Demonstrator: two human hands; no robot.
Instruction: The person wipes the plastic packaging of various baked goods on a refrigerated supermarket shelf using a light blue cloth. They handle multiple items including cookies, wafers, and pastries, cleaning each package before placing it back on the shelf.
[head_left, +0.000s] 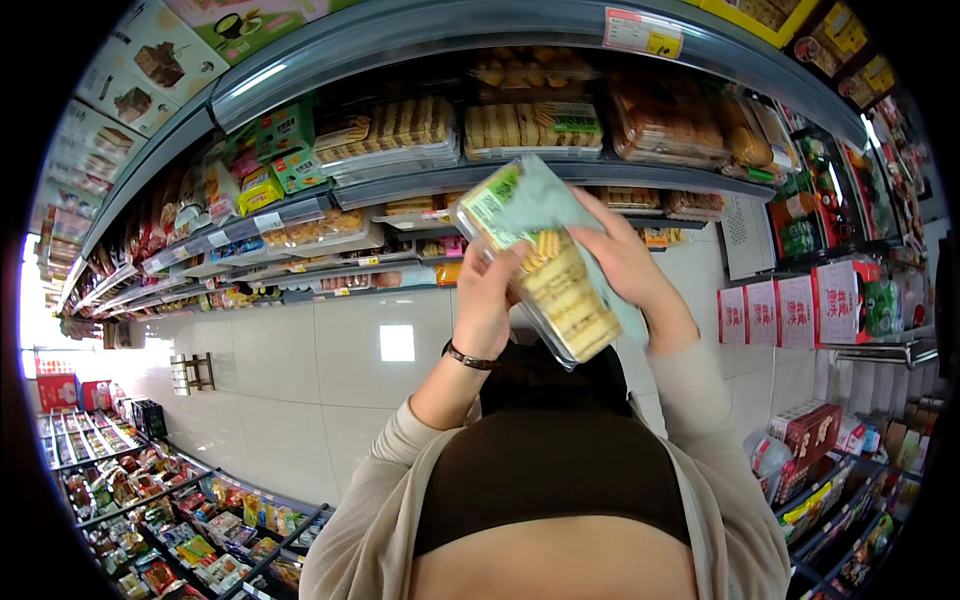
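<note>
A clear plastic clamshell box of sliced layered cakes (566, 300) is held tilted in front of my body, with a green and white label on its lid. My left hand (486, 292) grips the box along its left side, the thumb on top. A light blue-green cloth (544, 199) lies over the upper right part of the lid and hangs along the right side. My right hand (616, 251) presses this cloth against the box; some of its fingers are hidden by the cloth.
Ahead, a store shelf (420, 181) bears similar boxed cakes (532, 127) and packaged breads (664, 124). Snack racks (202, 480) stand at the lower left. Red and white cartons (799, 311) are stacked at the right. A small stool (199, 373) stands on the tiled floor.
</note>
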